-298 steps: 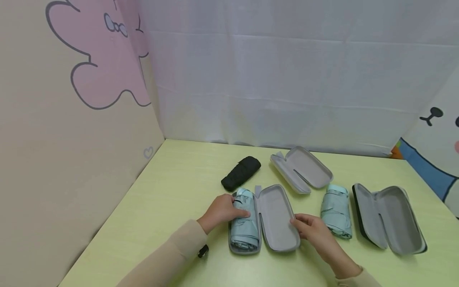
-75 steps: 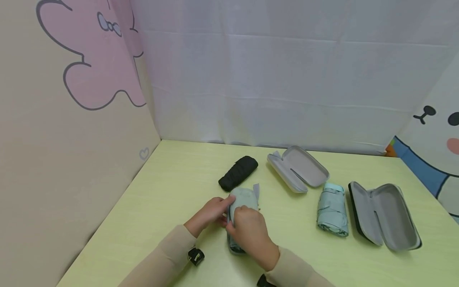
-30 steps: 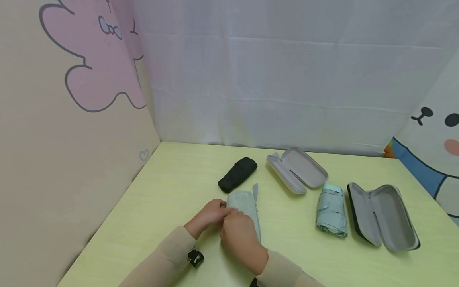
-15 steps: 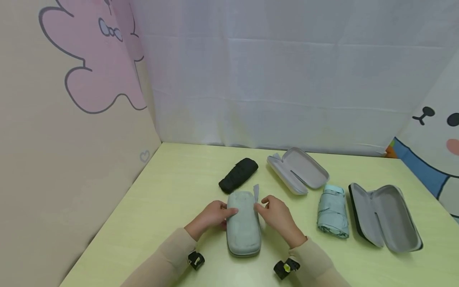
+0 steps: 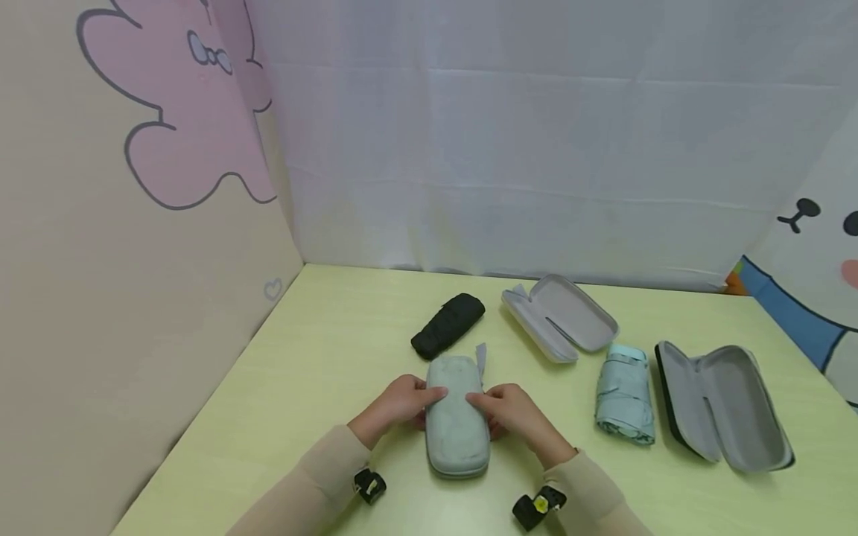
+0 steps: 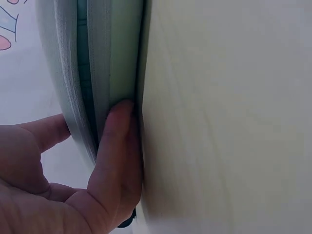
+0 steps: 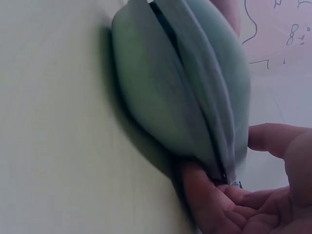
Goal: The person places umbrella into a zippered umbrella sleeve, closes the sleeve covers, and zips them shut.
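A mint-green zip case lies lid-down over its base at the table's middle. My left hand grips its left side, thumb on the lid; my right hand holds the right side the same way. Along the left wrist view, teal fabric shows in the gap between the unzipped zipper edges. In the right wrist view, the case is held between thumb and fingers, its zipper edges also apart. A grey tab sticks up at the case's far right corner.
A black rolled bundle, like a folded umbrella, lies behind the case. To the right are a light-grey open case, a mint rolled bundle and a black-edged open case. A curtain and walls border the table.
The case, earlier open with a mint roll inside, has been folded over. My right hand has moved from the left side across to the right side and now grips it there.
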`<action>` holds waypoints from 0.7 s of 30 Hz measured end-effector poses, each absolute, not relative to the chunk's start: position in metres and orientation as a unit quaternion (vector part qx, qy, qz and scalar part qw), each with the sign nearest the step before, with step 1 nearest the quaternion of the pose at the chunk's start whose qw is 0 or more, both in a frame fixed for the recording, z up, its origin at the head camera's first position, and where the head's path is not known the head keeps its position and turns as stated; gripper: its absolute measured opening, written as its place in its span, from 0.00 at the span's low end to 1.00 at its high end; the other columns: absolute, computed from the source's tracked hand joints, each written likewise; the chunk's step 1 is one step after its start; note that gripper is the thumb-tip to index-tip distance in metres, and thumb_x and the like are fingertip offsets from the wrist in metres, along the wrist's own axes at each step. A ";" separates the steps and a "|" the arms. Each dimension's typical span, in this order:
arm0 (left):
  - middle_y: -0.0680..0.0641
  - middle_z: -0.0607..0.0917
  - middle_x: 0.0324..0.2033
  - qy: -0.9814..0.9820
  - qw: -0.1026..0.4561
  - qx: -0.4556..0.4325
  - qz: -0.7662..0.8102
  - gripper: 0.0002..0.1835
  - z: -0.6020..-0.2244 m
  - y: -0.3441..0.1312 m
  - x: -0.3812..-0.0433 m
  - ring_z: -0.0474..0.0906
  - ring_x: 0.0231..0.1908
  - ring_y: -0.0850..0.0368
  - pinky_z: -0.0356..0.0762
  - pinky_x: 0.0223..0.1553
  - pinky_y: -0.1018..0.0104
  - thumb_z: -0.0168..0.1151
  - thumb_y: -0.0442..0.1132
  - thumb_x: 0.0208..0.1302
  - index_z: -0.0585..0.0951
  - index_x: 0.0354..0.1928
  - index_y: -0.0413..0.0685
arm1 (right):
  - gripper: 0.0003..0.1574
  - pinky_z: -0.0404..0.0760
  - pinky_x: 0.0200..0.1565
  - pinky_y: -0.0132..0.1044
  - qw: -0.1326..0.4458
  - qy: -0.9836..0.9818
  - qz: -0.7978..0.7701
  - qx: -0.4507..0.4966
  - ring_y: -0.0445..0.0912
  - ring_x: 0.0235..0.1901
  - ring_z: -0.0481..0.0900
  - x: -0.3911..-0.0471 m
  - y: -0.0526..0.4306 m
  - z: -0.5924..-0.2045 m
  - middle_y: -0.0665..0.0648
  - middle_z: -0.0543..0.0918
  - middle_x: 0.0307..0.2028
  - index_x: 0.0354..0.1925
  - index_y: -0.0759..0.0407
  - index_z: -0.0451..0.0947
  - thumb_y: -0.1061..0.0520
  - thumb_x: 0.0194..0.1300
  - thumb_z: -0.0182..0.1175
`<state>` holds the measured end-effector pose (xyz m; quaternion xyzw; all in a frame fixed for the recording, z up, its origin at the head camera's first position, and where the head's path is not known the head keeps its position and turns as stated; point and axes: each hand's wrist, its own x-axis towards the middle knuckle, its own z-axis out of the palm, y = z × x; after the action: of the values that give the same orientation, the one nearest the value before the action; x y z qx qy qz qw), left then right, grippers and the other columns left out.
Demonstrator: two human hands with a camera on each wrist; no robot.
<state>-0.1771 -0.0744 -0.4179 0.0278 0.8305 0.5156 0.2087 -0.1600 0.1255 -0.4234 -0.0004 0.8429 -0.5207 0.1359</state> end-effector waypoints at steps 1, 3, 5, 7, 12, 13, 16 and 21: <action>0.45 0.80 0.26 0.831 0.208 0.027 0.515 0.19 -0.418 -0.074 -0.177 0.79 0.22 0.55 0.79 0.27 0.62 0.59 0.45 0.63 0.78 0.39 0.31 | 0.19 0.77 0.20 0.37 0.134 0.841 -0.524 0.003 0.43 0.15 0.72 -0.160 0.125 -0.423 0.53 0.72 0.15 0.26 0.65 0.77 0.49 0.62 0.59; 0.46 0.81 0.26 0.834 0.204 0.025 0.512 0.19 -0.418 -0.073 -0.178 0.79 0.23 0.56 0.78 0.27 0.63 0.59 0.45 0.63 0.79 0.39 0.31 | 0.18 0.76 0.20 0.36 0.127 0.841 -0.527 0.010 0.42 0.15 0.71 -0.160 0.123 -0.423 0.52 0.70 0.14 0.25 0.64 0.77 0.50 0.62 0.59; 0.46 0.80 0.26 0.836 0.201 0.022 0.510 0.20 -0.419 -0.072 -0.180 0.78 0.23 0.57 0.78 0.27 0.64 0.58 0.46 0.63 0.79 0.39 0.31 | 0.17 0.75 0.20 0.36 0.120 0.839 -0.530 0.014 0.42 0.14 0.70 -0.159 0.121 -0.423 0.52 0.69 0.14 0.24 0.64 0.76 0.51 0.62 0.59; 0.48 0.80 0.25 0.836 0.197 0.017 0.512 0.20 -0.420 -0.071 -0.181 0.76 0.23 0.58 0.76 0.27 0.65 0.58 0.48 0.63 0.80 0.38 0.32 | 0.17 0.75 0.19 0.36 0.110 0.839 -0.533 0.017 0.42 0.14 0.70 -0.159 0.120 -0.422 0.52 0.69 0.13 0.23 0.63 0.76 0.52 0.62 0.59; 0.49 0.80 0.25 0.803 0.210 0.022 0.558 0.20 -0.423 -0.070 -0.184 0.74 0.25 0.60 0.74 0.28 0.68 0.59 0.48 0.61 0.81 0.38 0.33 | 0.17 0.73 0.18 0.36 0.084 0.836 -0.542 0.023 0.43 0.14 0.70 -0.160 0.122 -0.418 0.52 0.70 0.14 0.21 0.63 0.75 0.53 0.61 0.60; 0.49 0.81 0.26 0.795 0.213 0.022 0.568 0.21 -0.423 -0.070 -0.184 0.75 0.26 0.60 0.74 0.29 0.68 0.59 0.48 0.61 0.80 0.39 0.32 | 0.17 0.73 0.19 0.36 0.080 0.835 -0.544 0.024 0.43 0.15 0.70 -0.161 0.123 -0.417 0.52 0.71 0.15 0.22 0.63 0.75 0.53 0.61 0.61; 0.47 0.82 0.31 0.774 0.215 0.012 0.595 0.25 -0.422 -0.069 -0.185 0.77 0.30 0.59 0.75 0.33 0.66 0.61 0.50 0.59 0.78 0.44 0.31 | 0.16 0.75 0.21 0.37 0.069 0.833 -0.548 0.028 0.44 0.17 0.71 -0.161 0.125 -0.411 0.52 0.74 0.18 0.24 0.64 0.77 0.52 0.60 0.61; 0.42 0.80 0.41 0.738 0.200 -0.005 0.644 0.33 -0.417 -0.065 -0.186 0.80 0.37 0.53 0.77 0.41 0.61 0.64 0.50 0.57 0.70 0.55 0.31 | 0.16 0.78 0.25 0.39 0.066 0.818 -0.571 0.029 0.45 0.19 0.75 -0.160 0.128 -0.401 0.53 0.78 0.22 0.30 0.67 0.79 0.53 0.61 0.61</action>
<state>-0.1856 -0.0651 -0.4165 -0.0052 0.7382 0.6444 0.1995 -0.1604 0.1284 -0.4012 0.0288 0.8178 -0.5710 0.0659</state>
